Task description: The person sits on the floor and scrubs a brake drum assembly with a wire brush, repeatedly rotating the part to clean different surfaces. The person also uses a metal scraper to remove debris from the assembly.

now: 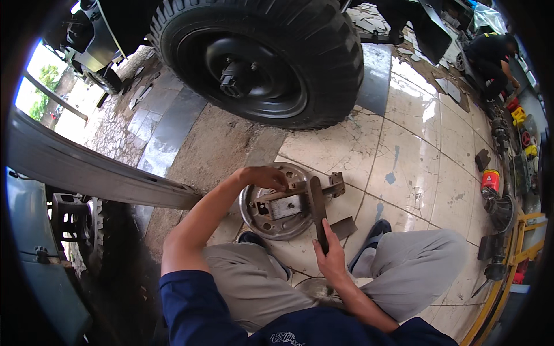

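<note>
Shirt (340, 328); dark bar (317, 206) in right hand (333, 258).

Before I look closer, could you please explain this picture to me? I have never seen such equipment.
There is no machine here: a person works with two bare hands. A wide camera worn on the person's head looks down, so straight edges appear bent. On the tiled floor, between the person and a large black wheel, lies a round metal part with holes. The left hand reaches over it; whether it holds anything is hard to tell. The right hand has its grip closed around a long dark tool, which appears across the round part's right edge.
</note>
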A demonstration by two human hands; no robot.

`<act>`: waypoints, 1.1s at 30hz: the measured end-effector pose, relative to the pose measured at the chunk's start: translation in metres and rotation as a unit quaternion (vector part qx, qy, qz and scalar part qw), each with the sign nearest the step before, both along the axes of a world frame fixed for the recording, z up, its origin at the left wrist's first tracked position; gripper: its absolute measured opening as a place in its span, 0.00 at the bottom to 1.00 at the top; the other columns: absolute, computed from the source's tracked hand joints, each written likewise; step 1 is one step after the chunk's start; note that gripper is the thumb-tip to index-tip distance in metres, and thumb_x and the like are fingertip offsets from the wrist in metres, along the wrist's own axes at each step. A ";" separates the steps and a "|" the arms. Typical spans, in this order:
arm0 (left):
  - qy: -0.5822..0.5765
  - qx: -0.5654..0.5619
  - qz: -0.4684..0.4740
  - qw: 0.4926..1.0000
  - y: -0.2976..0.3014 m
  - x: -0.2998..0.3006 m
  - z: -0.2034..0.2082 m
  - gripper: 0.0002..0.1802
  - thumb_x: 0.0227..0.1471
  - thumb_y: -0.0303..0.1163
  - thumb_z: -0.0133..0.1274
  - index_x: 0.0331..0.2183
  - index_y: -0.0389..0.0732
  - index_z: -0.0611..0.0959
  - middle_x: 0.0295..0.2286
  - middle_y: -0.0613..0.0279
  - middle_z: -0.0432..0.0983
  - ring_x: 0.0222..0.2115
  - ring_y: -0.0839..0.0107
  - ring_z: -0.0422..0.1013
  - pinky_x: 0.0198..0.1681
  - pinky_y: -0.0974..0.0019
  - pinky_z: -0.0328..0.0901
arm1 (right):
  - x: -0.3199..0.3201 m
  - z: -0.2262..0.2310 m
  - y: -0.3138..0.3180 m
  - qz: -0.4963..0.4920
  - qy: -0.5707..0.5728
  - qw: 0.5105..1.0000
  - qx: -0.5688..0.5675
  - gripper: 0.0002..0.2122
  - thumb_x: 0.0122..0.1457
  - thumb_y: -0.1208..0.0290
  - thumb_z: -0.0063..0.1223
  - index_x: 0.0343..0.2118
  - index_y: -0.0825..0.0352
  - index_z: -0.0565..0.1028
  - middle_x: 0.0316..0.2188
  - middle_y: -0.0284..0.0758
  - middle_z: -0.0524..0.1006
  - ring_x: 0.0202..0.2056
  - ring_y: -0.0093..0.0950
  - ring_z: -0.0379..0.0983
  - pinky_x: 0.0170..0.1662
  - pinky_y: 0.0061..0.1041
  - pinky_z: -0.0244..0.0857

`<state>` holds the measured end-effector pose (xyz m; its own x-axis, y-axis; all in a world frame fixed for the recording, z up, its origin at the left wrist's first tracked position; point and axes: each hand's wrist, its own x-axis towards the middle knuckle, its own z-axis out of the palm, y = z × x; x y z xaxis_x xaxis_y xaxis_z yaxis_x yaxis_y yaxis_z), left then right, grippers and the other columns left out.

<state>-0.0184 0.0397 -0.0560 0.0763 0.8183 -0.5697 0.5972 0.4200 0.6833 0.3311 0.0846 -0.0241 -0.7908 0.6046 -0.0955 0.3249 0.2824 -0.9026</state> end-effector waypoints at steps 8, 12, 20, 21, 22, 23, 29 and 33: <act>0.009 -0.030 0.032 0.999 0.000 -0.011 -0.005 0.24 0.55 0.48 0.56 0.49 0.46 0.81 0.47 0.60 0.78 0.49 0.64 0.73 0.53 0.61 0.65 | -0.007 -0.006 0.001 0.008 0.046 0.998 0.037 0.32 0.58 0.74 0.56 0.66 0.60 0.58 0.36 0.45 0.73 0.35 0.41 0.73 0.41 0.34 0.67; 0.011 -0.011 0.016 1.000 0.009 -0.003 0.012 0.22 0.56 0.46 0.56 0.46 0.42 0.82 0.45 0.57 0.80 0.47 0.64 0.74 0.53 0.61 0.65 | -0.006 0.001 -0.005 0.040 0.019 0.998 0.043 0.31 0.59 0.73 0.55 0.65 0.60 0.58 0.37 0.46 0.73 0.37 0.42 0.73 0.42 0.34 0.67; 0.014 0.020 0.014 1.000 0.005 0.000 0.009 0.20 0.57 0.45 0.55 0.47 0.44 0.81 0.43 0.58 0.80 0.45 0.65 0.74 0.51 0.61 0.66 | -0.008 0.012 0.000 0.034 -0.007 0.998 0.052 0.31 0.57 0.74 0.57 0.65 0.56 0.61 0.39 0.46 0.75 0.38 0.44 0.74 0.42 0.34 0.68; 0.013 0.018 0.013 1.000 0.004 0.000 0.010 0.20 0.57 0.45 0.54 0.47 0.44 0.81 0.43 0.58 0.80 0.45 0.65 0.74 0.51 0.61 0.66 | -0.007 0.015 -0.001 0.056 -0.028 0.997 0.043 0.31 0.57 0.73 0.57 0.64 0.56 0.61 0.39 0.46 0.75 0.38 0.44 0.75 0.42 0.34 0.68; 0.013 0.016 0.013 1.000 0.002 -0.001 0.012 0.19 0.57 0.45 0.54 0.47 0.45 0.80 0.43 0.58 0.80 0.45 0.65 0.74 0.51 0.61 0.66 | -0.008 0.017 -0.002 0.078 -0.046 0.995 0.032 0.31 0.57 0.73 0.57 0.64 0.56 0.61 0.40 0.46 0.75 0.38 0.45 0.75 0.42 0.34 0.68; 0.016 0.019 0.010 1.000 0.002 -0.002 0.010 0.19 0.57 0.45 0.54 0.47 0.45 0.80 0.43 0.58 0.80 0.45 0.65 0.74 0.50 0.61 0.66 | -0.008 0.015 0.002 0.050 -0.035 0.998 0.025 0.31 0.57 0.74 0.57 0.64 0.58 0.61 0.44 0.47 0.74 0.43 0.44 0.74 0.46 0.33 0.67; 0.035 0.006 -0.020 0.999 0.008 -0.003 0.012 0.17 0.58 0.44 0.54 0.45 0.46 0.81 0.42 0.59 0.80 0.44 0.66 0.74 0.49 0.60 0.66 | -0.007 0.006 -0.005 0.065 0.014 0.997 0.029 0.31 0.57 0.70 0.58 0.65 0.54 0.61 0.36 0.46 0.76 0.35 0.44 0.75 0.40 0.35 0.69; 0.021 -0.008 -0.009 1.000 0.008 -0.007 0.013 0.18 0.56 0.45 0.54 0.45 0.48 0.81 0.40 0.61 0.80 0.43 0.66 0.75 0.48 0.60 0.67 | -0.009 0.006 0.012 0.005 0.013 0.998 0.059 0.32 0.56 0.70 0.59 0.65 0.54 0.61 0.35 0.45 0.75 0.34 0.44 0.75 0.39 0.36 0.69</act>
<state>-0.0257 0.0473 -0.0433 0.0671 0.8076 -0.5860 0.6328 0.4196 0.6508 0.3220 0.0965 -0.0182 -0.7980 0.6026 -0.0034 0.2990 0.3910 -0.8705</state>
